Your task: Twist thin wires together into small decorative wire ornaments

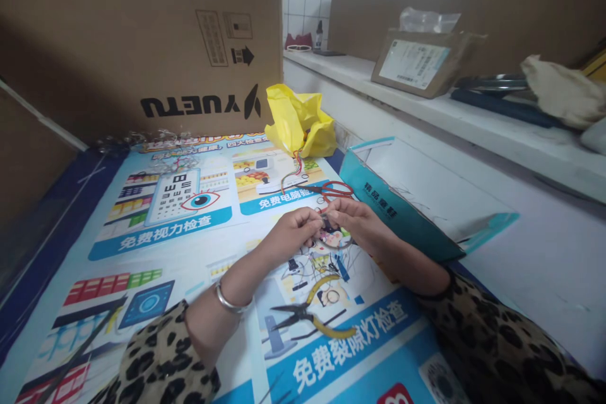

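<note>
My left hand (302, 227) and my right hand (353, 218) meet over the printed sheet, fingertips pinched close together. What they pinch is too small to make out; a thin dark loop (348, 244) curves just below the fingers. Nearer to me lie pliers (300, 314) with yellow handles, jaws apart and pointing left. Beyond my fingers rest red-handled scissors (337, 189). Loose thin wire pieces (353, 265) appear scattered under and around my hands. Several coloured strands (298, 167) trail out of a crumpled yellow bag (300, 120) farther back.
To the right stands an open teal box (398, 208) holding thin wire bits. Clear, shiny tangled pieces (175, 154) lie at the back left. A large cardboard box (142, 31) walls off the back. Along the right runs a white ledge (350, 72) with a labelled parcel (416, 63).
</note>
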A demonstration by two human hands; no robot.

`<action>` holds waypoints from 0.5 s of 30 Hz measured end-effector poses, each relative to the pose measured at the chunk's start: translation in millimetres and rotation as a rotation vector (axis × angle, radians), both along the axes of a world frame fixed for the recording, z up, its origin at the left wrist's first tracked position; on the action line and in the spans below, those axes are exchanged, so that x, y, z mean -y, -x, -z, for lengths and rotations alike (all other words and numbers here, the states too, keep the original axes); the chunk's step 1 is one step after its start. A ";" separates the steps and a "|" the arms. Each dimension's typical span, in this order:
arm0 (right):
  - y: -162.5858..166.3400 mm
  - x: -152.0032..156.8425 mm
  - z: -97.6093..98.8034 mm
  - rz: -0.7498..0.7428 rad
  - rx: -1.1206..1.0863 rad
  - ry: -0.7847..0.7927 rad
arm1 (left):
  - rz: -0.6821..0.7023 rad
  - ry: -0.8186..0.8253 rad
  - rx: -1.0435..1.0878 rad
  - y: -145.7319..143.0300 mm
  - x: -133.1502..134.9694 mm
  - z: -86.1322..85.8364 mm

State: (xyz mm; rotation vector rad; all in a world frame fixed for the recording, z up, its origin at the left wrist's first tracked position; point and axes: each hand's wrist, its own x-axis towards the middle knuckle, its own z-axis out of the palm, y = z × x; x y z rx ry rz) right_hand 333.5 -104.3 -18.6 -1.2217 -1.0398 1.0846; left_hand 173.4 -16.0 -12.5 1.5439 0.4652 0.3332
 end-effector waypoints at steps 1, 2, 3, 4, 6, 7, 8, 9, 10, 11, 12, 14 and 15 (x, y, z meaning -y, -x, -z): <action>0.3 -0.1 -0.3 0.003 0.005 -0.003 | -0.002 -0.002 0.000 0.0 0.0 0.1; 0.7 -0.1 -0.7 0.006 0.008 -0.006 | -0.003 -0.002 -0.001 0.0 0.0 0.2; 1.2 -0.1 -1.2 0.010 0.012 -0.008 | -0.005 -0.001 -0.002 0.0 0.1 0.1; 1.8 0.0 -1.8 0.014 0.016 -0.009 | -0.006 -0.001 -0.004 0.1 0.2 -0.1; 3.0 0.4 -3.2 0.020 0.031 -0.012 | -0.011 -0.001 -0.006 0.2 0.6 -0.9; 3.5 0.7 -3.9 0.023 0.043 -0.013 | -0.012 0.000 -0.008 0.2 0.8 -1.4; 4.1 1.0 -4.6 0.026 0.057 -0.013 | -0.013 0.000 -0.011 0.2 1.1 -2.0; 4.5 1.4 -5.2 0.030 0.074 -0.014 | -0.015 0.003 -0.015 0.1 1.4 -2.5; 4.9 1.7 -5.7 0.037 0.094 -0.015 | -0.017 0.006 -0.019 0.0 1.7 -2.9; 5.2 2.0 -6.0 0.046 0.123 -0.015 | -0.019 0.010 -0.023 -0.2 2.2 -3.4; 5.4 2.1 -6.1 0.058 0.164 -0.020 | -0.021 0.014 -0.026 -0.4 2.9 -3.9; 5.8 2.2 -6.2 0.093 0.276 -0.048 | -0.025 0.032 -0.022 -0.7 4.6 -4.9; 6.1 2.0 -6.2 0.117 0.345 -0.073 | -0.025 0.046 -0.013 -0.8 5.6 -5.5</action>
